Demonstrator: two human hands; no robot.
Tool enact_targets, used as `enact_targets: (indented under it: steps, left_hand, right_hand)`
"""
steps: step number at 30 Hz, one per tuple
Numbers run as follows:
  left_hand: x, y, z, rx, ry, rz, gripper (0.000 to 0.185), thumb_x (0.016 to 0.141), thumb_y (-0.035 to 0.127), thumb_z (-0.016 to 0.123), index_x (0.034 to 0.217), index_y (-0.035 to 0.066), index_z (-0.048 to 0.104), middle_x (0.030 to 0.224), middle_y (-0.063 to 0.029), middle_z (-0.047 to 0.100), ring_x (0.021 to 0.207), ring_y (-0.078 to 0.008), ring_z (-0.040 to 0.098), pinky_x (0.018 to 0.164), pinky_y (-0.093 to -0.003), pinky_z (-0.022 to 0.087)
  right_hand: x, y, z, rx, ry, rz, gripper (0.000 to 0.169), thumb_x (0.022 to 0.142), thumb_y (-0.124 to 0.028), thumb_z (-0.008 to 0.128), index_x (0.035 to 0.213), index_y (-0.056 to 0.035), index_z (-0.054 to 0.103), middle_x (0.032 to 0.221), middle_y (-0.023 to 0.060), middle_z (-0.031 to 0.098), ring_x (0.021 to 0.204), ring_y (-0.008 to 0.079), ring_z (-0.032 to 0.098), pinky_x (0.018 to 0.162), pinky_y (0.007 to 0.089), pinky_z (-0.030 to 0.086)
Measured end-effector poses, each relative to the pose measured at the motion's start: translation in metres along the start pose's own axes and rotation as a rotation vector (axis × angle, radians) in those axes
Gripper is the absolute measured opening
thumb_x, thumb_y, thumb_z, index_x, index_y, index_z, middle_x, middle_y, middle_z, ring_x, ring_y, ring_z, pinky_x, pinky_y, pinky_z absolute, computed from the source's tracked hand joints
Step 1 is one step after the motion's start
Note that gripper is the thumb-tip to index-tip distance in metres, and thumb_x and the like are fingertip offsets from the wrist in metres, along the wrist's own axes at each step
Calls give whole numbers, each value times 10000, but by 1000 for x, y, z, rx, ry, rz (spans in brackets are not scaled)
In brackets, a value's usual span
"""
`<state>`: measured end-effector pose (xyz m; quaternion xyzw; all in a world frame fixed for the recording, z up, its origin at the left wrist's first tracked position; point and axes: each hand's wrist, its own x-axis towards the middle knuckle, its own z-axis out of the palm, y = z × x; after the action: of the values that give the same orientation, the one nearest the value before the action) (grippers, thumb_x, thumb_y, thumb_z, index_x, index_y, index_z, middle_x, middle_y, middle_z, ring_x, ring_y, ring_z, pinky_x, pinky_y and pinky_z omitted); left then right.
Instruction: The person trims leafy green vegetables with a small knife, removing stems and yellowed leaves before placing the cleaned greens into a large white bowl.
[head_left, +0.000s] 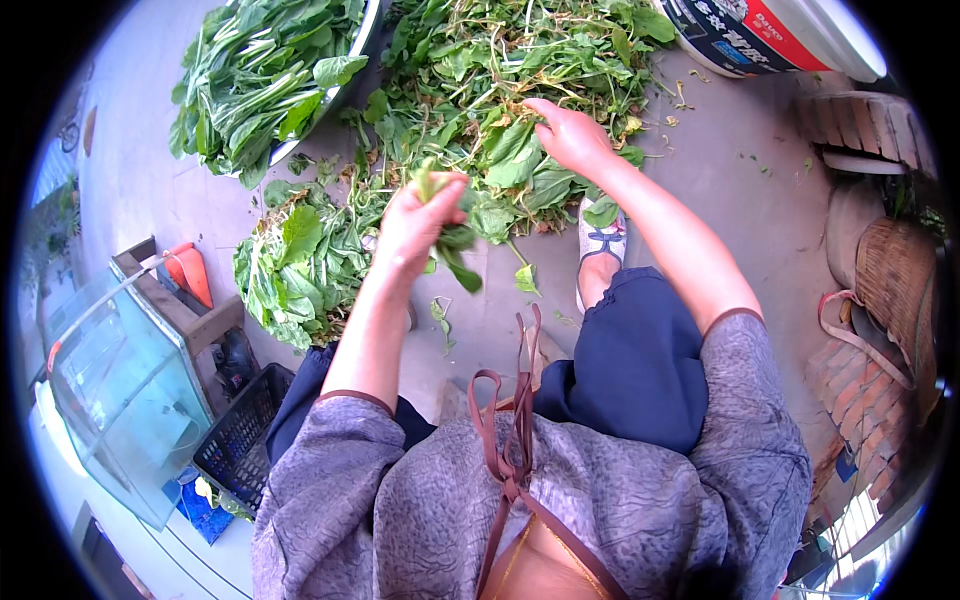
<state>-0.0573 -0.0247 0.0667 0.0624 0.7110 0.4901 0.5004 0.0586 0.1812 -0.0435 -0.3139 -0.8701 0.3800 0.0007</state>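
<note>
My left hand (426, 217) is closed around a small bunch of leafy greens (456, 255), slightly blurred, above the floor. Its leaves hang out below the fingers. My right hand (574, 135) reaches over a large heap of loose greens and yellowed leaves (480, 82), index finger stretched out and touching or just above it; whether the fingers pinch a leaf cannot be told. A smaller pile of greens (300, 255) lies by my left knee. At the upper left, long-stemmed greens (255, 82) fill a white-rimmed basin (358, 54).
A large printed bucket (765, 37) stands at the upper right. On the left are a glass tank (127, 390), a black plastic crate (244, 442) and a wooden frame (169, 307). Bricks (862, 405) and a wicker basket (896, 277) sit at the right. Loose leaves lie near my shoe (602, 240).
</note>
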Motion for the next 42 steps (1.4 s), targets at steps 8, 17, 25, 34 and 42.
enact_targets:
  steps: [8,17,25,34,42]
  left_hand:
    - [12,-29,3,-397,13,-106,184,888,151,586,1012,15,599,731,4,551,597,-80,501,552,-234,457]
    - [15,-46,39,-597,-203,-235,160,831,187,663,908,55,615,782,-17,614,634,-115,535,592,-242,447]
    - [12,-38,36,-621,-153,-172,160,902,159,547,1037,73,555,845,-40,624,838,-152,587,721,-291,460]
    - [-26,-62,53,-381,-331,-180,241,915,253,553,970,19,559,690,9,484,686,-123,506,707,-289,452]
    - [-35,-36,35,-935,-407,-149,236,898,319,543,916,84,545,655,2,468,723,-217,553,860,-495,446]
  right_hand:
    - [-52,-5,-16,90,154,-237,166,797,-186,576,952,-145,619,857,79,640,752,294,620,608,392,493]
    - [-107,-39,-20,176,32,-466,297,680,-98,658,964,-179,619,831,26,618,692,238,623,558,324,497]
    - [-100,-39,-18,589,154,-49,237,908,-193,545,1112,-82,590,868,33,633,750,112,600,666,251,475]
    - [-112,-33,-8,858,-474,40,357,944,-355,464,1073,-41,573,799,15,599,728,98,546,695,267,459]
    - [-103,-10,8,728,8,287,441,934,-375,476,1258,-75,492,855,20,578,730,98,519,680,262,444]
